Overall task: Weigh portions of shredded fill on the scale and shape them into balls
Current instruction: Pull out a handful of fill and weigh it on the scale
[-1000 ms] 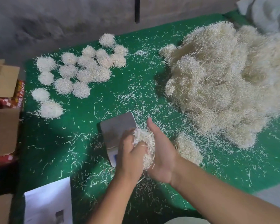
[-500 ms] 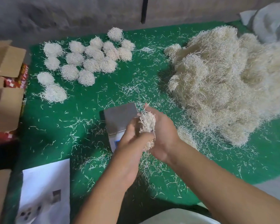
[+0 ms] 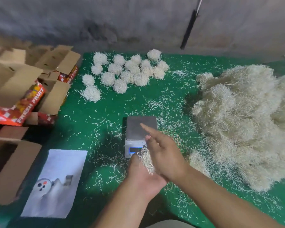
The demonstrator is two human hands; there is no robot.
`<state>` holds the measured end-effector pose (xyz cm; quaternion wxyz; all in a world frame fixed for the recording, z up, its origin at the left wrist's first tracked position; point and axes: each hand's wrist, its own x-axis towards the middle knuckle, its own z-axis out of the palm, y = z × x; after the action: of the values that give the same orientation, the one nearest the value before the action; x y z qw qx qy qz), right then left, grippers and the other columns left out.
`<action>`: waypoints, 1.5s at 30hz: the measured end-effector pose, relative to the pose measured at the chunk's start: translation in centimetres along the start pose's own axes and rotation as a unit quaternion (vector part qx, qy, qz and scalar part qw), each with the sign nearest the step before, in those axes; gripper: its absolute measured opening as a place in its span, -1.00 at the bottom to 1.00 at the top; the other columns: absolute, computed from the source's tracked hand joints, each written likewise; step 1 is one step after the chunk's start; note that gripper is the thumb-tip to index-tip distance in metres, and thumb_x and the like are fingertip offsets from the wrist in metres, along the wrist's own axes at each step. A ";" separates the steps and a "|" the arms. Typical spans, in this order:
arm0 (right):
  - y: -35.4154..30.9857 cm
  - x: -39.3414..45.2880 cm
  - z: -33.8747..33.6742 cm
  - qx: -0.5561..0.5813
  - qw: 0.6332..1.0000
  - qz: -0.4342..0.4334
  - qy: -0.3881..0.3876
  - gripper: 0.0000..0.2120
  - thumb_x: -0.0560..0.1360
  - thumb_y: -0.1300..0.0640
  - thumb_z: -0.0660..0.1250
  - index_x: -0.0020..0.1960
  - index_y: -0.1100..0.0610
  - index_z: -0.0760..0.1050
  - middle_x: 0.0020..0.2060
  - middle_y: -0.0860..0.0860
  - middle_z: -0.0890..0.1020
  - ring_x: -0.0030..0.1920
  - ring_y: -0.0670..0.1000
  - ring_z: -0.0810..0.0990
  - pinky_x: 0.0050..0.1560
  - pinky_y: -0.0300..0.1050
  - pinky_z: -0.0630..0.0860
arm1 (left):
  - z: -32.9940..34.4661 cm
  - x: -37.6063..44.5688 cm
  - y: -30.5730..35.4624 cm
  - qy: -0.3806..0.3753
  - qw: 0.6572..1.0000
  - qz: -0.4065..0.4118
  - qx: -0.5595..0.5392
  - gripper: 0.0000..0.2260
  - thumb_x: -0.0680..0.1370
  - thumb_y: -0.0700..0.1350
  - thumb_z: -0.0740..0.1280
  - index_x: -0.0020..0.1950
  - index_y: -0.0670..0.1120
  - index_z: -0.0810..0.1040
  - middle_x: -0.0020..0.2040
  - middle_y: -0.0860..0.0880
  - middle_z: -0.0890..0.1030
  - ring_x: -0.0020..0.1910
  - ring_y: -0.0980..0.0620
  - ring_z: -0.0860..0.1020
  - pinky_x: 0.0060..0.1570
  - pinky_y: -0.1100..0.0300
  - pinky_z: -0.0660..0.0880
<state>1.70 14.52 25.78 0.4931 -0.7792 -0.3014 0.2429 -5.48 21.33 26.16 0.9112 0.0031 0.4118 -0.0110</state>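
Wad of shredded fill (image 3: 146, 159) pressed between left hand (image 3: 142, 176) below and flat, straight-fingered right hand (image 3: 163, 155) above, just in front of digital scale (image 3: 141, 129). Scale pan bare. Finished balls (image 3: 127, 73) clustered far left; loose fill heap (image 3: 247, 122) at right.

Both hands (image 3: 155, 163) press fill wad (image 3: 147, 162) beside scale (image 3: 141, 129).
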 end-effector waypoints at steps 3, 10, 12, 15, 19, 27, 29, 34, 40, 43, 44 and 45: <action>0.9 -1.1 -0.6 -0.046 0.997 -0.058 -0.023 -0.43 0.67 0.08 0.12 0.65 -0.24 0.25 -0.34 -0.14 0.58 -0.40 -0.11 0.46 -0.32 -0.24 0.40 | 1.5 -1.1 -1.3 0.038 0.996 0.068 0.047 -0.69 0.72 0.08 0.17 0.16 -0.07 0.63 -0.04 -0.15 0.72 0.02 -0.15 0.71 -0.01 -0.02 0.63; 1.4 -3.4 -3.6 -0.133 0.981 -0.144 0.007 -0.37 0.63 0.02 0.04 0.70 -0.02 0.12 0.15 -0.14 0.41 0.19 -0.08 0.40 0.32 -0.06 0.41 | 3.7 -0.9 -5.0 0.072 0.972 0.196 0.108 -0.64 0.70 0.12 0.24 0.27 -0.12 0.61 0.17 -0.16 0.66 0.19 -0.13 0.65 0.31 -0.07 0.51; 1.1 -3.2 -4.8 -0.149 0.976 -0.154 0.027 -0.42 0.67 -0.02 0.06 0.68 -0.01 0.14 0.26 -0.16 0.39 0.30 -0.08 0.38 0.42 0.01 0.37 | 4.6 -0.6 -6.0 0.089 0.960 0.234 0.127 -0.62 0.71 0.12 0.24 0.34 -0.13 0.58 0.18 -0.22 0.64 0.23 -0.18 0.65 0.27 -0.12 0.53; 1.3 -3.0 -6.1 -0.115 0.987 -0.113 0.022 -0.44 0.74 -0.20 0.00 0.68 -0.03 0.14 0.44 -0.15 0.36 0.46 -0.14 0.32 0.53 -0.07 0.28 | 5.9 0.2 -6.5 0.085 0.933 0.287 0.201 -0.69 0.73 0.08 0.18 0.18 -0.13 0.56 -0.04 -0.13 0.64 0.03 -0.04 0.67 0.26 -0.14 0.53; 1.8 -3.2 -6.4 0.037 0.998 0.015 -0.039 -0.40 0.71 -0.33 0.06 0.68 -0.13 0.16 0.57 -0.21 0.31 0.49 -0.28 0.28 0.51 -0.24 0.22 | 6.5 2.2 -6.1 0.164 0.897 0.335 0.239 -0.70 0.69 0.09 0.29 0.01 -0.12 0.64 -0.27 -0.02 0.71 -0.25 0.07 0.73 -0.19 0.11 0.56; 0.4 -2.9 -8.4 0.572 0.788 0.221 -0.049 -0.44 0.66 -0.35 0.19 0.43 -0.01 0.60 0.37 0.04 0.65 0.42 0.04 0.58 0.51 0.17 0.44 | 7.0 3.4 -6.3 0.106 0.725 0.530 0.426 -0.84 0.57 0.05 0.29 -0.08 0.04 0.62 -0.23 0.10 0.66 -0.26 0.11 0.63 -0.19 0.15 0.53; 0.5 -2.3 -8.8 0.612 0.746 0.256 -0.056 -0.31 0.59 -0.43 0.25 0.48 0.04 0.54 0.38 0.13 0.63 0.42 0.15 0.59 0.54 0.24 0.37 | 6.4 3.4 -7.1 0.070 0.624 0.573 0.527 -0.79 0.59 0.02 0.18 0.13 0.20 0.56 -0.03 0.23 0.65 -0.01 0.25 0.61 -0.03 0.48 0.42; 0.1 -2.2 -8.1 0.637 0.730 0.242 -0.060 -0.31 0.67 -0.37 0.16 0.56 0.12 0.46 0.45 0.14 0.57 0.47 0.19 0.53 0.62 0.16 0.27 | 5.5 3.8 -7.0 0.171 0.382 0.590 0.691 -0.52 0.60 0.02 -0.01 0.50 0.14 0.39 0.60 0.16 0.24 0.64 0.11 0.07 0.62 -0.12 -0.02; -1.0 -1.9 -6.7 0.546 0.803 0.237 0.020 -0.57 0.62 -0.18 0.39 0.30 0.12 0.67 0.13 0.13 0.75 0.13 0.15 0.73 0.14 0.05 0.64 | 4.6 2.6 -6.5 0.124 0.442 0.636 0.620 -0.59 0.67 0.15 0.09 0.52 0.17 0.38 0.65 0.17 0.13 0.63 0.08 0.14 0.53 -0.04 0.21; -0.5 -1.1 -6.2 0.499 0.835 0.228 0.041 -0.71 0.58 -0.17 0.44 0.03 0.03 0.77 -0.06 0.00 0.76 -0.08 0.04 0.74 -0.13 -0.05 0.63 | 4.8 1.3 -7.1 0.084 0.698 0.530 0.474 -0.66 0.67 0.28 0.12 0.38 0.28 0.50 0.37 0.29 0.50 0.36 0.20 0.47 0.23 0.11 0.41; -0.4 -0.9 -6.1 0.478 0.848 0.224 0.047 -0.72 0.58 -0.18 0.43 -0.04 0.00 0.78 -0.12 -0.02 0.74 -0.18 0.01 0.69 -0.21 -0.08 0.57 | 4.9 0.9 -7.0 0.095 0.793 0.448 0.401 -0.65 0.67 0.31 0.16 0.32 0.23 0.59 0.19 0.26 0.62 0.20 0.14 0.57 0.13 0.10 0.43; -0.2 -0.7 -6.1 0.466 0.855 0.221 0.048 -0.70 0.58 -0.18 0.43 -0.11 0.01 0.77 -0.18 0.01 0.71 -0.28 0.00 0.61 -0.31 -0.11 0.49 | 4.8 0.8 -6.4 0.104 0.870 0.345 0.336 -0.60 0.66 0.33 0.18 0.26 0.16 0.66 0.03 0.21 0.68 0.06 0.08 0.60 0.11 0.05 0.45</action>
<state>5.25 10.29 28.47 0.7455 -0.5149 0.0513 0.4201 -1.51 14.85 28.74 0.7526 0.4526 0.4482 0.1670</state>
